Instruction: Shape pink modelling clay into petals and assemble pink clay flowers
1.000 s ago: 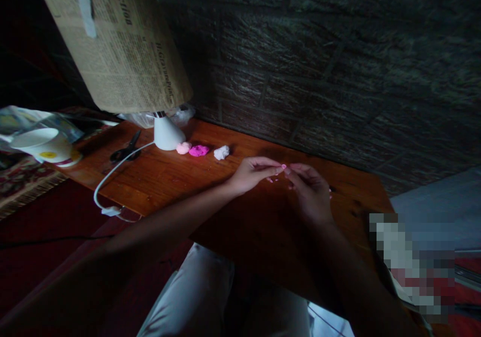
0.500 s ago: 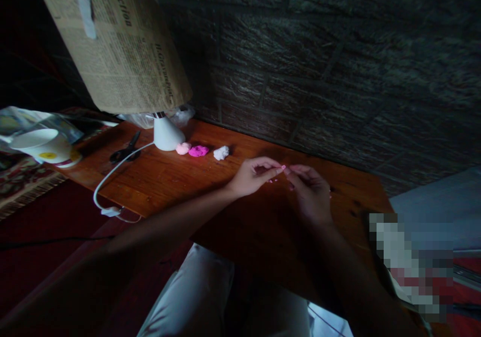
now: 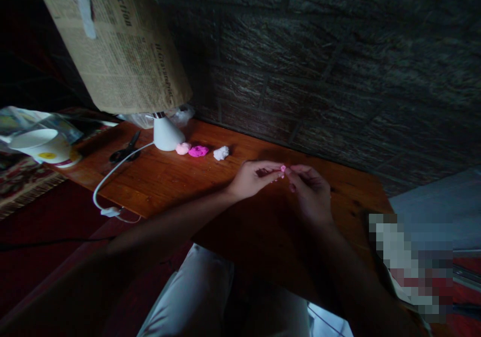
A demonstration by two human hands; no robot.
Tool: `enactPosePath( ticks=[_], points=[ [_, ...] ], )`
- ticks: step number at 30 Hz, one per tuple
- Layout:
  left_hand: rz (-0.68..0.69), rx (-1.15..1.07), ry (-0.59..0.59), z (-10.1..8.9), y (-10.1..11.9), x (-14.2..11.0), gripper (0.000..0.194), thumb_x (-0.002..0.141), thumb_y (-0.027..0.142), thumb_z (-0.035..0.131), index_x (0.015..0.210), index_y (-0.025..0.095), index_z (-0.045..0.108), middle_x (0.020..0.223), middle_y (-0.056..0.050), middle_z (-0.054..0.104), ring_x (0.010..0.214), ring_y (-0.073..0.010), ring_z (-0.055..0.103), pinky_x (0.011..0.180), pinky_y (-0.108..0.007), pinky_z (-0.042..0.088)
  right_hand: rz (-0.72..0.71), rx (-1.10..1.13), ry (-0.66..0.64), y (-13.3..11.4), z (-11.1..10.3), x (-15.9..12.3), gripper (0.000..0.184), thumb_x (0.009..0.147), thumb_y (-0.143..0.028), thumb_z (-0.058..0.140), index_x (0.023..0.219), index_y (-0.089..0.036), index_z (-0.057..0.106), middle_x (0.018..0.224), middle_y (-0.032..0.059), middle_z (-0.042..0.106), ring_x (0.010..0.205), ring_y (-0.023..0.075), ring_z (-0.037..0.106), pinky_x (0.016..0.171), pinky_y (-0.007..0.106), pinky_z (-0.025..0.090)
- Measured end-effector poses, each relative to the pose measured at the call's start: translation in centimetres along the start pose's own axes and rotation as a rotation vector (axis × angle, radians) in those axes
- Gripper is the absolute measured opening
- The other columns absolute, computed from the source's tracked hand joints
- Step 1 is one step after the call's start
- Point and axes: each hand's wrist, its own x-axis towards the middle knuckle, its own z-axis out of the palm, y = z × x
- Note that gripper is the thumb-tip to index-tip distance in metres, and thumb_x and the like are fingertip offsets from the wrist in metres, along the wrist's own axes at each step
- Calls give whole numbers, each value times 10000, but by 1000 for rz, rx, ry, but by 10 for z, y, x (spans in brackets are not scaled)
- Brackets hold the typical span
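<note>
Wooden table (image 3: 150,187) against a dark brick wall (image 3: 285,66), white cup (image 3: 47,146) at one end, contents unclear, small pink piece (image 3: 283,169) above the tabletop, pinched between left (image 3: 248,179) and right hand (image 3: 311,191) fingertips.

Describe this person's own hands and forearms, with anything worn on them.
The left hand and right hand wear no gloves. No sleeve, watch or bracelet shows on the left forearm or right forearm. It is too dim to rule out rings.
</note>
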Motion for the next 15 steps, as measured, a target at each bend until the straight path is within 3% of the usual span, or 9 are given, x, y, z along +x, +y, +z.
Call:
enactPosePath(
  ticks=[9,15],
  points=[
    [-65,-35,-10,0,-2,1,234,862,336,745,999,151,780,917,-79,796,753,-131,712,753,-275,582,-2,-51,-30,1,-2,1,263,720,-428,836,884,-246,740,773,-3,727,601,125,548,545,274,447],
    [-112,-46,15,-1,-1,2,258,824,361,782,974,151,782,952,-83,800,804,-152,729,789,-298,601,-33,-77,-27,2,-3,1,246,736,-432,824,878,-248,740,771,-2,736,592,126,554,527,274,454]
  ],
)
